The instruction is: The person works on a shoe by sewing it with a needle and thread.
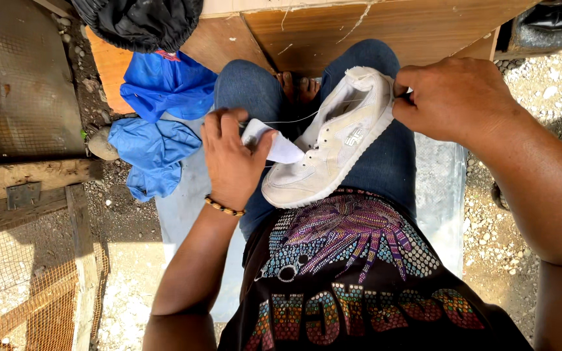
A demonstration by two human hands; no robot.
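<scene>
White sneaker point(333, 140) is lying across the person's lap on the jeans point(248, 91), toe toward the body and heel under the right hand point(453, 97), whose fingers are pressed together around the heel rim, apparently pinching a needle, though the view is hiding it. Left hand point(232, 159) is pinching the white tongue or a folded liner piece point(274, 146) beside the lace area, with a thin white thread point(294, 120) running taut across toward the heel. Judgement: the stitch is going best if the left hand is keeping the upper flat and the thread taut while the right is drawing straight along the seam, away from the blue cloth point(164, 110).

Left hand point(232, 159) pinching, right hand point(453, 97) clenched (forearms converging).
</scene>
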